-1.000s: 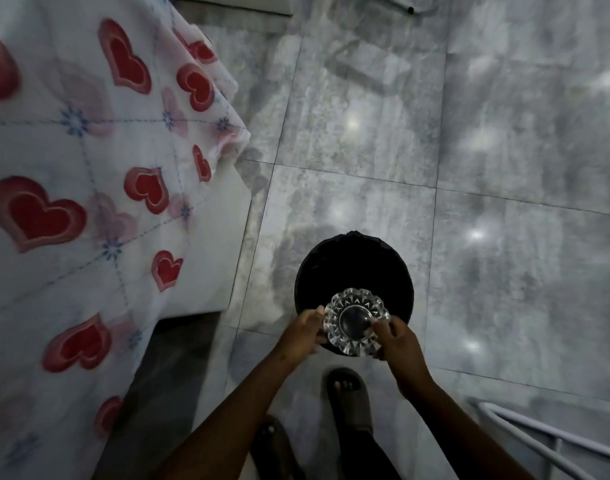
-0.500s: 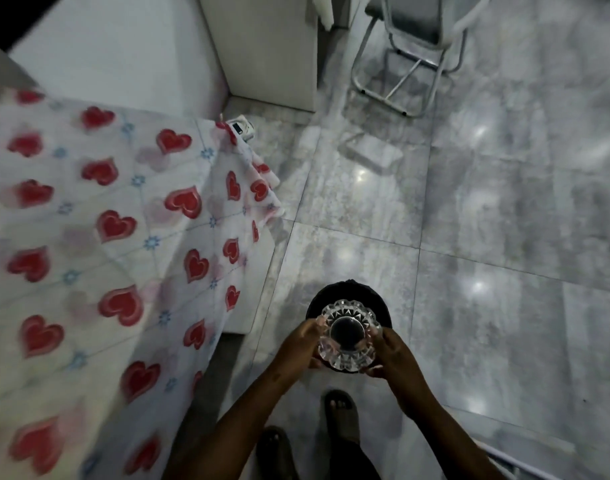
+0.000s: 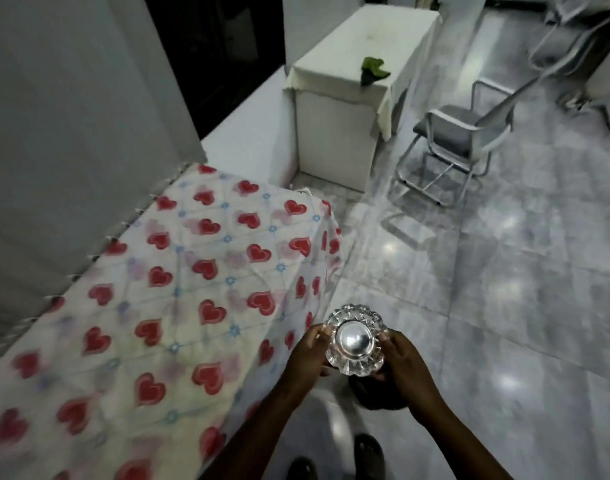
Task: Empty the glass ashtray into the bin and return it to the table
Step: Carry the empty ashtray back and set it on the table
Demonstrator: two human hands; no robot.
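Beside table (image 3: 151,306): one ashtray (image 3: 355,342), two hands (image 3: 409,370)

2 hands (image 3: 357,358) hold the glass ashtray (image 3: 355,339) (upright) beside the table (image 3: 151,306).

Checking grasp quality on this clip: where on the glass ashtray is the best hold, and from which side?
By the scalloped outer rim, from two opposite sides, as here: the left hand and right hand pinch the glass ashtray from its left and right. It is round, thick-walled and held level with the bowl up, so opposed side grips probably keep it steady, and the rim notches likely give the fingers purchase.
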